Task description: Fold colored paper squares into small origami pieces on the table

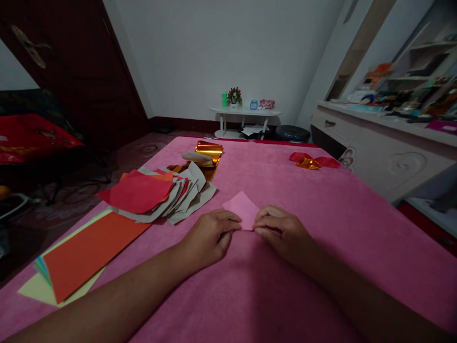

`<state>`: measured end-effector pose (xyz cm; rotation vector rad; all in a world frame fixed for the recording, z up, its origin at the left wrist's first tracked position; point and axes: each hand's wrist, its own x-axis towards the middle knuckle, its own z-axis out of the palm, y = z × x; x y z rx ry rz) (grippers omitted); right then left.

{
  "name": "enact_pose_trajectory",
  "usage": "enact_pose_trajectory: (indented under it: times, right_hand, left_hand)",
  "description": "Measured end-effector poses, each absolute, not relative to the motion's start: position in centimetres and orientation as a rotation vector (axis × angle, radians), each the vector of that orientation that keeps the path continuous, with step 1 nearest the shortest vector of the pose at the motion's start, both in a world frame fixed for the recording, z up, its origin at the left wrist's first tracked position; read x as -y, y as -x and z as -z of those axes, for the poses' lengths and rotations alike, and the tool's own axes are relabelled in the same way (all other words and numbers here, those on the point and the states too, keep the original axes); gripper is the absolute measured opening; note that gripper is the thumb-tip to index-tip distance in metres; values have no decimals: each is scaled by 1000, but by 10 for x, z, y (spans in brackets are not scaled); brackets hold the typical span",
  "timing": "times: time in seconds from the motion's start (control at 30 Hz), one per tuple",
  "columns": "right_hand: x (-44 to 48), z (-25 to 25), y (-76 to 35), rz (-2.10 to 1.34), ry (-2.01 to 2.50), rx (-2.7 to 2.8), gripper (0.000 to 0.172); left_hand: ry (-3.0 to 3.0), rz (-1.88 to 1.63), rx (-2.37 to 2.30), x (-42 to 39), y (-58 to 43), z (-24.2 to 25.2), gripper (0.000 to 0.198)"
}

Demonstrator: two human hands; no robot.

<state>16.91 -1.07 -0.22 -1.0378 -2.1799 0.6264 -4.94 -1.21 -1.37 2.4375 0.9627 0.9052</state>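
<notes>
A small sheet of pink paper (244, 208), folded along its near edge, lies on the pink cloth between my hands. Its far corner points away from me. My left hand (213, 233) has its fingers closed on the paper's left side near the fold. At the right end of the same fold, the thumb and fingers of my right hand (282, 232) pinch the paper. My fingertips cover both side corners, so those are hidden.
To the left lie a pile of red and grey paper pieces (143, 190) and a stack of coloured sheets (94, 250). A gold foil roll (210, 151) sits behind them. A red and gold folded piece (309, 163) rests at the far right of the pink-covered table (357, 247).
</notes>
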Motion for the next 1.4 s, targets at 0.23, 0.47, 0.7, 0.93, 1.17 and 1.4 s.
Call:
enact_pose_trajectory:
  times: [0.23, 0.47, 0.7, 0.93, 1.17, 1.4]
  right_hand:
    - [3, 2, -164, -639, 1286, 2056, 16]
    - [0, 6, -161, -541, 1395, 2060, 15]
    - [3, 4, -163, -625, 1377, 2040, 9]
    - [3, 5, -161, -623, 1401, 2022, 14]
    - [3, 6, -169, -715, 1348, 2002, 10]
    - [0, 4, -167, -519, 1342, 1962, 11]
  left_hand:
    - [-2388, -911, -982, 13, 49, 12, 41]
    - [-2623, -763, -941, 17, 47, 11, 39]
    - [-2664, -636, -1049, 19, 45, 11, 34]
    - [-2761, -438, -1138, 22, 39, 4, 33]
    - [-2845, -319, -1169, 24, 37, 4, 35]
    - [-2852, -330, -1178, 26, 34, 4, 34]
